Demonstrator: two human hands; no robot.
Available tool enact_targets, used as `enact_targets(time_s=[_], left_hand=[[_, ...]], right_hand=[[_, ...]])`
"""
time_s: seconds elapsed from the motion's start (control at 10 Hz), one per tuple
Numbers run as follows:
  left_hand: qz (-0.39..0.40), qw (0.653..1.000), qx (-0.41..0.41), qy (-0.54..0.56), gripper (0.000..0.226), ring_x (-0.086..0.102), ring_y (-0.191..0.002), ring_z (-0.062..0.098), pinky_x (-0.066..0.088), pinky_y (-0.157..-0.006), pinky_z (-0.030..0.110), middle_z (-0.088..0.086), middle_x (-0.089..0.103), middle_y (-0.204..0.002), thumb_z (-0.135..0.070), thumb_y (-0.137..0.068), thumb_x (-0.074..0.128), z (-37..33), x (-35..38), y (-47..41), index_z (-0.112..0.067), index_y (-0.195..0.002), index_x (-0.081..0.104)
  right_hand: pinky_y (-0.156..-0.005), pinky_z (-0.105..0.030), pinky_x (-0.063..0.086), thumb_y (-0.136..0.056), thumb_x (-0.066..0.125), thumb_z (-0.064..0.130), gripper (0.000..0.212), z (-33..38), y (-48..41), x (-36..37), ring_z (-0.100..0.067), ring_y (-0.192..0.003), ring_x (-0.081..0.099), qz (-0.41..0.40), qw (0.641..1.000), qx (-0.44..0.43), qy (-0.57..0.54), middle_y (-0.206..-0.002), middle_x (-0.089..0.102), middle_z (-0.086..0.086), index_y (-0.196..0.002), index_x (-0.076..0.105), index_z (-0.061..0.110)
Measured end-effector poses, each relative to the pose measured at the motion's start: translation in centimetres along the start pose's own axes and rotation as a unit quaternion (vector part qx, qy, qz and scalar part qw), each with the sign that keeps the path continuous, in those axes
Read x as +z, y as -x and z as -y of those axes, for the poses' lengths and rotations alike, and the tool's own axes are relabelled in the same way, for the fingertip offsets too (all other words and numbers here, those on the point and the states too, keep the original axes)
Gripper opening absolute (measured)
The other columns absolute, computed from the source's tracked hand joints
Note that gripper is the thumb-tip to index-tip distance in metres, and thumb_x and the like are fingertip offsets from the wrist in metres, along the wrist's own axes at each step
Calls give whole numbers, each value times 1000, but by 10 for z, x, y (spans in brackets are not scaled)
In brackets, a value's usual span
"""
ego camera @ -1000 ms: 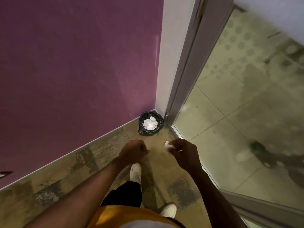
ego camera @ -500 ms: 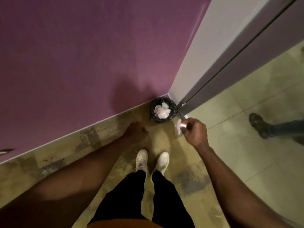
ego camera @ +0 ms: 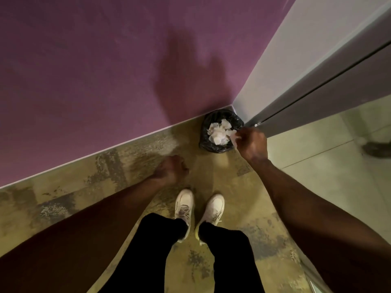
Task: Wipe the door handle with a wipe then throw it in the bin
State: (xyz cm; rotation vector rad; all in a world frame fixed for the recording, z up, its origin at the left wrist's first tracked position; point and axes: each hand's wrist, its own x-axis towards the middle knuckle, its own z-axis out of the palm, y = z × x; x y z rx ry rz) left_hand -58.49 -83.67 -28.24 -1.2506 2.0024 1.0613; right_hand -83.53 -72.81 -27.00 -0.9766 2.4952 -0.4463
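Note:
A small bin (ego camera: 205,142) with a black liner stands on the floor in the corner between the purple wall and the door frame; several crumpled white wipes lie inside it. My right hand (ego camera: 251,144) reaches over the bin's right rim, its fingers pinching a white wipe (ego camera: 232,135) at the rim. My left hand (ego camera: 171,169) hangs in a loose fist above the floor, left of the bin, holding nothing. The door handle is out of view.
The purple wall (ego camera: 105,70) runs along the left. A grey door frame and glass door (ego camera: 317,92) stand at the right, with tiled floor beyond. Another person's shoe (ego camera: 376,149) shows at the right edge. My own white shoes (ego camera: 198,208) stand just behind the bin.
My right hand has carried the wipe forward from in front of my feet to the bin's rim. The view has tilted down and closer to the bin.

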Motion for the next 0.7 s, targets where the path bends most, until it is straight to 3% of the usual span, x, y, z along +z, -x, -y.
enact_targets(time_s=[0.1,0.3,0.4,0.6,0.7], left_hand=[[2,1000,6,-10,19,78,-110,32,62,-91,39,12,82,-114,-32,-103,73,-2,22,-43,-16,-93,71],[-14,999,24,-34,32,76,-119,33,59,-92,37,13,80,-125,-40,-106,71,-14,59,-111,-10,-115,77],[-17,999,28,-35,33,76,-120,33,62,-96,40,13,79,-127,-40,-106,72,-21,64,-120,-9,-117,77],[-16,999,34,-37,32,75,-118,33,61,-95,40,14,79,-125,-40,-106,73,-27,55,-104,-10,-115,76],[-7,998,43,-36,24,76,-116,34,60,-94,39,14,80,-120,-37,-105,75,-33,44,-82,-16,-97,70]], right_hand=[[-77,-30,54,-95,63,12,23,-20,-32,38,-33,-96,75,18,1000,-3,23,-116,79,-13,-106,82,16],[-94,-40,59,-88,72,6,41,-59,-80,93,-39,-113,73,44,997,-29,49,-131,75,-17,-129,74,13],[-90,-46,62,-90,67,2,43,-67,-83,100,-42,-111,73,62,996,-21,68,-126,76,-20,-131,73,15],[-83,-43,59,-94,66,16,22,-72,-60,86,-43,-103,74,70,995,-27,61,-115,79,-19,-112,78,16],[-78,-41,58,-94,68,19,16,-62,-38,67,-44,-96,75,68,997,-20,24,-107,79,-21,-103,80,13]])
